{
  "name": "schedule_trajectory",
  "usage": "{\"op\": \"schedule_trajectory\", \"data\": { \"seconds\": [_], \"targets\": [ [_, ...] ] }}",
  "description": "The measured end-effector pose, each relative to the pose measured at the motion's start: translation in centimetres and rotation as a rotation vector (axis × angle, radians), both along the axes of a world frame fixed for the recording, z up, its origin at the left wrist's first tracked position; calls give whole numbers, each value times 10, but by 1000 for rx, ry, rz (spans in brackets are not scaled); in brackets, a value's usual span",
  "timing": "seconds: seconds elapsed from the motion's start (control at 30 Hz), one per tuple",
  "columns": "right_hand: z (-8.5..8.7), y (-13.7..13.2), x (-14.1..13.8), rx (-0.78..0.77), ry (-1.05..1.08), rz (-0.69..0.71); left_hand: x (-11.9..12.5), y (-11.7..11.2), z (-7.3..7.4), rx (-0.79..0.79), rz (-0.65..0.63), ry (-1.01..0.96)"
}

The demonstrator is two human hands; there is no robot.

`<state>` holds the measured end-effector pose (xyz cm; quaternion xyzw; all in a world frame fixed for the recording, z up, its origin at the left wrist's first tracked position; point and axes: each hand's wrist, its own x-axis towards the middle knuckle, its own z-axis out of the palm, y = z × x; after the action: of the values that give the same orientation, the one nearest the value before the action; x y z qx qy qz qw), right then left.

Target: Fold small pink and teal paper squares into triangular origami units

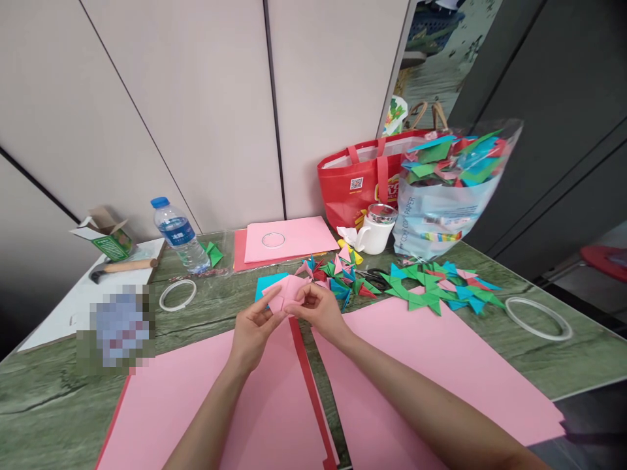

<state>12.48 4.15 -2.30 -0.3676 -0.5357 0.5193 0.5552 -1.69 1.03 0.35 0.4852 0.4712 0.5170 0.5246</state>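
Lying across the whole view is a green table (pixel 39 405) with a wood-grain look. On its near part lie two big pink paper sheets (pixel 421 365), one on each side of the arms, with a red sheet edge (pixel 306 372) showing between them. At the back right stands a red bag (pixel 357 183), and just beside it a clear plastic bag (pixel 441 196) full of folded paper shapes in green, blue and red. More pink paper (pixel 294 238) lies at the back with a small ring on it. A water bottle (pixel 179 235) with a blue cap stands at the back left, near a small open box (pixel 105 236) and a hammer (pixel 125 266). A white mug (pixel 375 235) stands in front of the red bag. Green and blue paper stars (pixel 431 290) lie to the right, and a heap of little folded pieces (pixel 343 277) sits in the middle. One white ring (pixel 537 318) lies far right, another ring (pixel 177 294) lies left.

Above the table's middle, the left hand (pixel 252 333) and the right hand (pixel 318 313) meet. Both pinch a small folded pink paper (pixel 287 290) between thumb and fingers, the other fingers curled in. The pink paper is held up off the table, just in front of the heap.
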Motion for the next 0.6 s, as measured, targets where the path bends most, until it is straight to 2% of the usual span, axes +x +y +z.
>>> {"op": "schedule_trajectory", "data": {
  "seconds": [0.1, 0.33, 0.6],
  "targets": [
    [2, -1, 0, -2, 22, -2, 1, 0, -1, -11, 41, 32],
    [4, -4, 0, -17, 13, -33, 1, 1, -5, 7, 46, 46],
    [2, -5, -2, 66, -24, -45, 4, -1, -9, 47, 77, 47]
  ]
}}
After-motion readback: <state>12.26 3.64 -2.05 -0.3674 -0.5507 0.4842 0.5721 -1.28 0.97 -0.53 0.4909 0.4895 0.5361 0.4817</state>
